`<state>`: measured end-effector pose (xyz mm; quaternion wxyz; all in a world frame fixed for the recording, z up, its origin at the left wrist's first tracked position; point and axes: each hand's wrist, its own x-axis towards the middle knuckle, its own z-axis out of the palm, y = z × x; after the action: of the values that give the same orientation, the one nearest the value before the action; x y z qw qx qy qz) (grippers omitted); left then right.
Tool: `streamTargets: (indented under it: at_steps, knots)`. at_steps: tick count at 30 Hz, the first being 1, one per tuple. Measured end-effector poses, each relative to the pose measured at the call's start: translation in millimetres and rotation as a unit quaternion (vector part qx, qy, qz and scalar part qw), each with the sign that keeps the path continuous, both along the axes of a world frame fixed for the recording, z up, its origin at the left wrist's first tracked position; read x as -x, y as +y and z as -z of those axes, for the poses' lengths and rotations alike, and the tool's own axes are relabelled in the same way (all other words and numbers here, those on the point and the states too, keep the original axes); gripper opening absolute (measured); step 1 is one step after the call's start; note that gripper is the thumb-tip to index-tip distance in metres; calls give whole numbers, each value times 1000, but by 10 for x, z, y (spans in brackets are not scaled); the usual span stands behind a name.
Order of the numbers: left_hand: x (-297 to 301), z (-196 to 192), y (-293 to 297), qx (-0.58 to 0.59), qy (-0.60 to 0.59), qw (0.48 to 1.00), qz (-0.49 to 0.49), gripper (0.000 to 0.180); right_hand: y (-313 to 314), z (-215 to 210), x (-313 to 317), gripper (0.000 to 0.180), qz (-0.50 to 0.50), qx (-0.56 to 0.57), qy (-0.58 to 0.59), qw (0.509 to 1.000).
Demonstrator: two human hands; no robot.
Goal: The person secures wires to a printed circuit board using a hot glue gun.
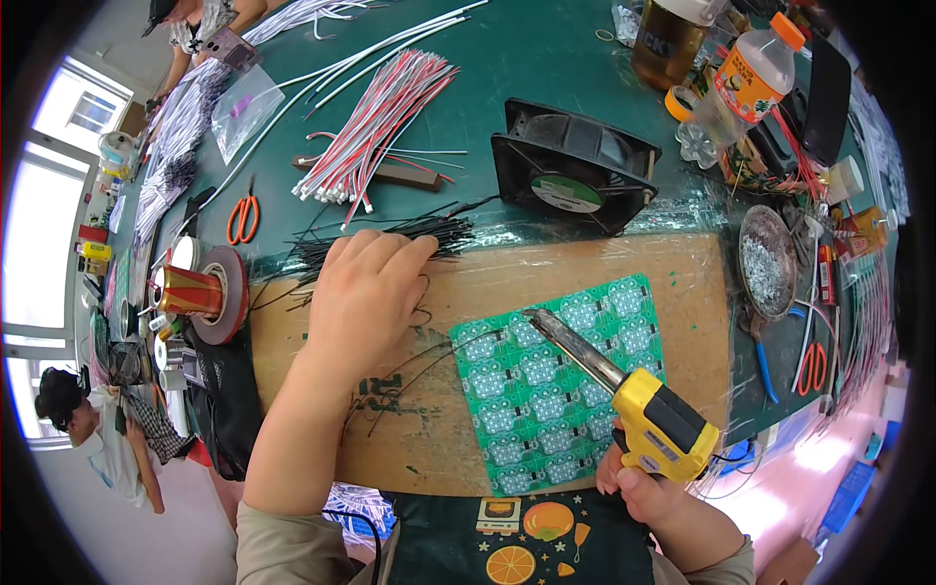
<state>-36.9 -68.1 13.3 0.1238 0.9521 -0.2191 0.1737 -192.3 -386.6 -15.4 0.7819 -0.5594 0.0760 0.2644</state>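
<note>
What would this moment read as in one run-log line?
left hand: at black wires | right hand: holding yellow soldering gun | tip: over green circuit panel | beyond: black fan

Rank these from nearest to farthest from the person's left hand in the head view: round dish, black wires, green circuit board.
1. Black wires, at the left hand
2. Green circuit board, to the hand's right
3. Round dish, at far right

Pinkish floor [817, 466] gleams beside the green table [478, 107] (bright windows [37, 234] at left).
</note>
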Motion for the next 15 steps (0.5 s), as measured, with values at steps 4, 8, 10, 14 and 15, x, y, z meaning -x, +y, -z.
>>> streamTargets:
  at_steps: [4, 8, 10, 14, 15]
  knots:
    - [73, -65, -34, -9, -16, 999, 26, 21, 14, -13, -23, 63, 1, -11, -5, 1000]
    - [165, -56, -87, -7, -33, 998, 56, 22, -16, 25, -19, 63, 2, -6, -12, 1000]
    - [281, -112, -184, -6, -22, 997, 77, 24, -64, 23, -19, 63, -30, 2, -39, 999]
    - [533, -94, -295, -13, 17, 986, 163, 29, -87, 51, 23, 64, -59, 8, -73, 996]
    - [603, -103, -334, -13, 28, 983, 180, 31, -64, 8, 23, 65, -57, -26, -71, 996]
